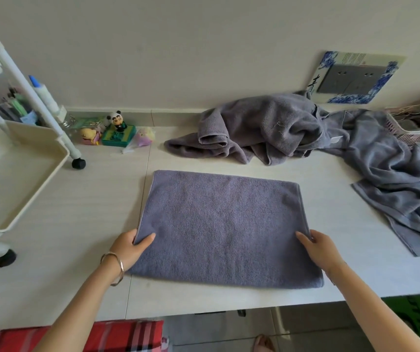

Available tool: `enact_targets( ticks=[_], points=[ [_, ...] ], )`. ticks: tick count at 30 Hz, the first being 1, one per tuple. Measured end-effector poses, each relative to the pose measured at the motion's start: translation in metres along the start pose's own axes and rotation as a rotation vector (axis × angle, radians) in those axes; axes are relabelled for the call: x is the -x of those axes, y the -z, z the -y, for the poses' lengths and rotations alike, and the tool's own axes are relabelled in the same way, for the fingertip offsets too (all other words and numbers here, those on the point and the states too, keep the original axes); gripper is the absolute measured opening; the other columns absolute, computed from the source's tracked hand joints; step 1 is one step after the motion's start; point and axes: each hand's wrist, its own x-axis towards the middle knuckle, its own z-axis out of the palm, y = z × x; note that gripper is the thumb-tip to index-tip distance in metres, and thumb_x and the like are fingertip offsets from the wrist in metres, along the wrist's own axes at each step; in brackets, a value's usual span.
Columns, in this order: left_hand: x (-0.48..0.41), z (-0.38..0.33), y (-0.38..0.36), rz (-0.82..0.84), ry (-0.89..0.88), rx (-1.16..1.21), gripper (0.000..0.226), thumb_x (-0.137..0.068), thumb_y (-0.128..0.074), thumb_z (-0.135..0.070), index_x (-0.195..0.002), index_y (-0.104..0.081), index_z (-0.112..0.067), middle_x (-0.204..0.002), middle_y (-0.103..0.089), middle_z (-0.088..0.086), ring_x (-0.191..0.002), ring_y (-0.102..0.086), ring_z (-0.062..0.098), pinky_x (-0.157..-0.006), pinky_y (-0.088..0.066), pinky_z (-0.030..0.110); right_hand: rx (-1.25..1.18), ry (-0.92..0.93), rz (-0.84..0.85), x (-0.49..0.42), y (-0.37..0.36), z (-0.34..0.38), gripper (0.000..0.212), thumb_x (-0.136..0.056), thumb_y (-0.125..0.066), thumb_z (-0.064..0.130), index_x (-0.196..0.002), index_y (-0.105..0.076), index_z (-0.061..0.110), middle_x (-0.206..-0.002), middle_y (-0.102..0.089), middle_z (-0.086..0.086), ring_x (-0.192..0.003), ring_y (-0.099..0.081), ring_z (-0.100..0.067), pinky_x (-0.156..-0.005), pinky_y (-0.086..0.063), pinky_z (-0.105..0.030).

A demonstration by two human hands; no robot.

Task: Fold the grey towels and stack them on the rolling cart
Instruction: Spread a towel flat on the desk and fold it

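Your left grip pinches the left edge of the folded grey towel; your right grip seemingly clamps its right edge. It lies flat on the counter, beside the rolling cart.

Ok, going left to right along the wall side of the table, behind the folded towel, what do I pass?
First the rolling cart → little toys → crumpled grey towel → second loose grey towel.
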Motion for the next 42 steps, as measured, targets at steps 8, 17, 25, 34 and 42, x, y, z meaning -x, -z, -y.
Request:
enact_targets(
  ticks=[8, 17, 25, 34, 42],
  points=[
    [0.010, 0.003, -0.006, 0.045, -0.009, -0.061, 0.018, -0.091, -0.059, -0.024, -0.102, -0.063, -0.011, -0.099, -0.067, 0.005, -0.088, -0.059, 0.019, -0.069, -0.042, 0.026, 0.088, 0.025, -0.099, 0.005, -0.004, -0.007, 0.040, -0.095, -0.050, 0.035, -0.116, -0.057, 0.001, -0.109, -0.065, -0.015, -0.102, -0.058, -0.037, -0.087, -0.045, -0.041],
    [-0.057, -0.050, 0.003, -0.127, 0.113, 0.005, 0.033, -0.092, -0.055, -0.038, -0.073, -0.051, -0.011, -0.076, -0.048, 0.011, -0.071, -0.044, 0.021, -0.057, -0.030, 0.028, -0.163, -0.091, -0.208, -0.043, 0.001, 0.030, 0.050, -0.093, -0.054, 0.032, -0.100, -0.060, -0.016, -0.089, -0.058, -0.032, -0.086, -0.056, -0.039, -0.079, -0.045, -0.039],
    [-0.073, -0.059, -0.021, -0.404, -0.236, 0.042, 0.017, -0.094, -0.052, -0.019, -0.096, -0.054, -0.003, -0.082, -0.059, 0.009, -0.072, -0.053, 0.028, -0.064, -0.037, 0.030, -0.151, 0.141, -0.412, -0.053, -0.008, 0.041, 0.023, -0.097, -0.047, 0.030, -0.106, -0.053, 0.009, -0.095, -0.059, -0.008, -0.084, -0.052, -0.024, -0.075, -0.038, -0.030],
    [0.000, -0.041, -0.103, -0.339, -0.656, -0.756, 0.047, -0.088, -0.034, -0.033, -0.130, -0.049, -0.021, -0.131, -0.058, 0.005, -0.122, -0.051, 0.035, -0.104, -0.026, 0.056, 0.263, 0.564, -0.382, 0.014, -0.089, 0.059, 0.038, -0.095, -0.040, 0.017, -0.130, -0.052, 0.007, -0.141, -0.046, -0.012, -0.133, -0.039, -0.030, -0.112, -0.027, -0.045],
    [0.020, -0.022, -0.135, -0.226, -0.391, -0.816, 0.051, -0.088, -0.031, -0.041, -0.138, -0.038, -0.032, -0.143, -0.046, -0.004, -0.135, -0.030, 0.031, -0.103, -0.013, 0.066, 0.600, 0.540, -0.200, 0.048, -0.136, 0.024, 0.050, -0.095, -0.029, 0.043, -0.142, -0.039, 0.032, -0.150, -0.037, 0.001, -0.139, -0.032, -0.024, -0.113, -0.010, -0.042]
  ],
)
